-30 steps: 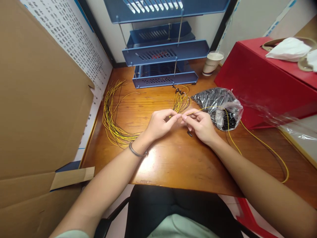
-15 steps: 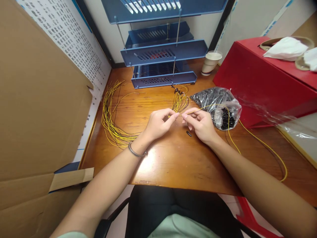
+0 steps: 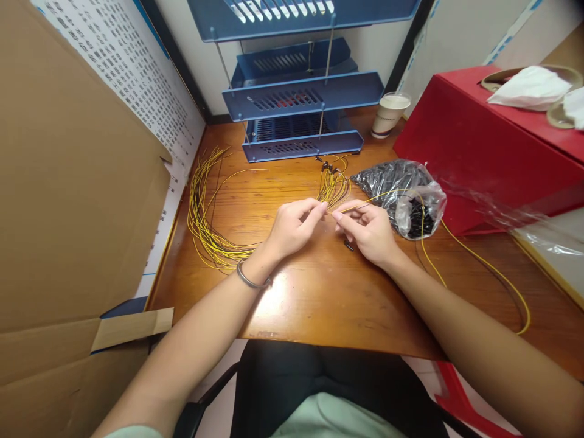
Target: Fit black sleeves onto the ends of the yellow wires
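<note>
My left hand (image 3: 295,226) is closed in a pinch, thumb against fingers, at the end of a thin yellow wire (image 3: 528,313). Close beside it, my right hand (image 3: 368,230) pinches the same wire, which arcs over the plastic bag and loops across the desk at right. The fingertips of both hands nearly meet; what lies inside the pinches is mostly hidden. A small black piece (image 3: 349,245) lies on the desk under my right hand. Just beyond the hands rests a bunch of yellow and black wires (image 3: 336,187) with black tips.
A clear bag of small black parts (image 3: 387,179) lies open at right. Loose yellow and black wires (image 3: 197,210) curve at left. Behind stand a blue tray rack (image 3: 301,146) and paper cup (image 3: 390,115). A red box (image 3: 483,158) and cardboard (image 3: 68,182) flank the desk.
The fingertips of my left hand have drawn slightly left and up. My right hand has shifted a little left, now partly covering the small black piece.
</note>
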`<control>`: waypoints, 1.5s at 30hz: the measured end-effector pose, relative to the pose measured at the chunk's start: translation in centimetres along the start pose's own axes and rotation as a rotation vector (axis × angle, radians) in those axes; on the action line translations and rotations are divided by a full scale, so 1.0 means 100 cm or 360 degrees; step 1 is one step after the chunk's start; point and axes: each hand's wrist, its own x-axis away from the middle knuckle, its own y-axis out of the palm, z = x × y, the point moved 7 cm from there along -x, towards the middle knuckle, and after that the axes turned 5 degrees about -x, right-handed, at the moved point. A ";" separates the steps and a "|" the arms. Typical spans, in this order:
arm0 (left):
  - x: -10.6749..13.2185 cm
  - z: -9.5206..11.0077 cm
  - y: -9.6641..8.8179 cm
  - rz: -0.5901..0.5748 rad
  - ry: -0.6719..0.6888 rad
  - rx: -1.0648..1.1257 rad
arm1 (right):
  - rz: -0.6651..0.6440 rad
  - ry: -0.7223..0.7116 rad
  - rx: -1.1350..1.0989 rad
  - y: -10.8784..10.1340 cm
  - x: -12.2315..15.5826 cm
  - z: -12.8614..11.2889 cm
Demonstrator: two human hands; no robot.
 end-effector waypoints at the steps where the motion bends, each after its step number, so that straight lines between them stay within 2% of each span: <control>1: 0.000 0.000 -0.001 0.0011 -0.0012 0.0026 | 0.0020 -0.0008 -0.0002 -0.001 0.000 0.000; 6: 0.001 -0.002 -0.003 0.0019 -0.0063 0.0091 | 0.0104 -0.0026 0.0010 -0.006 0.000 -0.001; 11: 0.001 0.003 -0.003 0.0042 0.0023 0.0001 | 0.0128 -0.0067 0.0006 -0.007 0.001 -0.003; 19: 0.001 0.004 -0.003 0.0082 0.0072 -0.0008 | 0.0096 -0.0098 0.0038 -0.006 0.001 -0.003; 45: 0.001 0.006 -0.002 0.0012 0.0093 -0.0040 | 0.0067 -0.0100 -0.0015 -0.004 0.001 -0.005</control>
